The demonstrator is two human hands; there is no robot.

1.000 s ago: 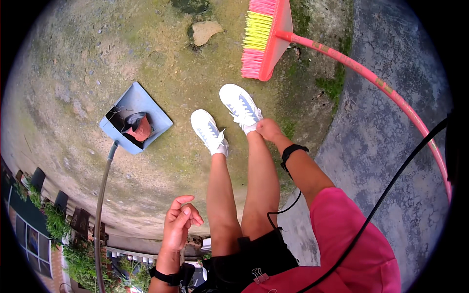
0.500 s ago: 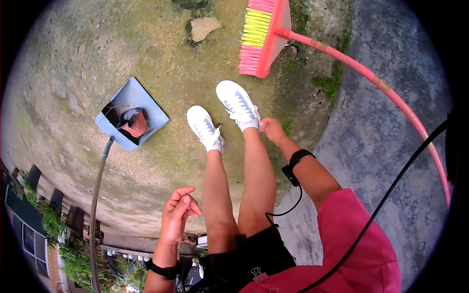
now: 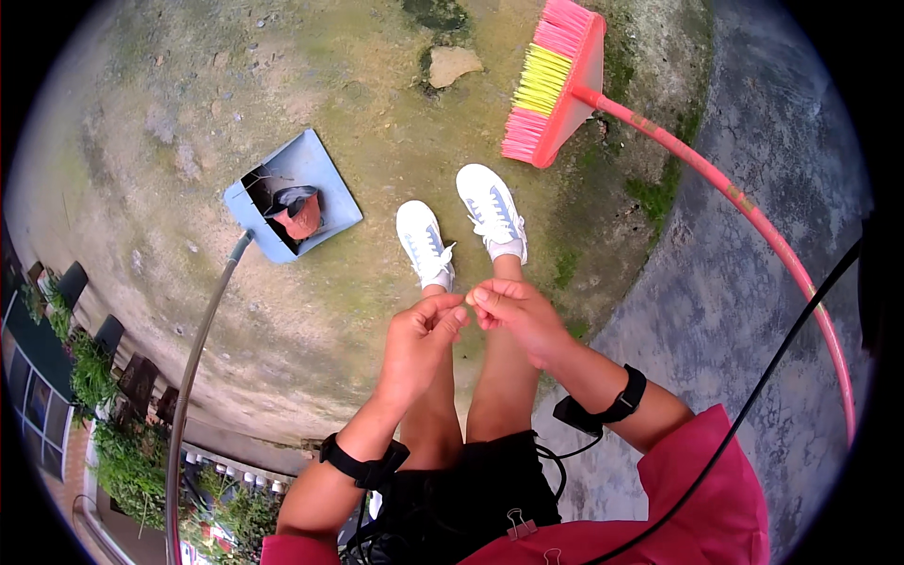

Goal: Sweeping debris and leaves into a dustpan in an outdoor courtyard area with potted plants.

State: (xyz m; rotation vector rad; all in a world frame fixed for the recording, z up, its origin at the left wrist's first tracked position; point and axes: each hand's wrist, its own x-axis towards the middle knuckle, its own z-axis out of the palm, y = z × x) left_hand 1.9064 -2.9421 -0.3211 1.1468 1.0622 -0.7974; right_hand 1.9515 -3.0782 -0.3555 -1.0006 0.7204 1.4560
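Observation:
My left hand [image 3: 419, 341] and my right hand [image 3: 513, 315] meet in front of me, above my knees, fingertips touching. Both have their fingers curled in, and I see nothing between them. Each wrist carries a black band. Below the hands my two white sneakers [image 3: 461, 226] stand on mossy concrete ground [image 3: 169, 122]. A pink broom [image 3: 556, 89] with yellow and pink bristles rests its head on the ground ahead of my right foot, and its long pink handle [image 3: 753, 226] runs back along my right side.
A blue dustpan [image 3: 292, 193] with a long grey handle [image 3: 193, 377] sits to the front left, holding dark debris and a reddish scrap. A flat stone [image 3: 452, 64] lies farther ahead. Grey pavement [image 3: 734, 311] is on the right. Plants line the lower left edge.
My left hand has risen from beside my left thigh and closed. My right hand has come in from beside my right knee. The two now touch in the middle.

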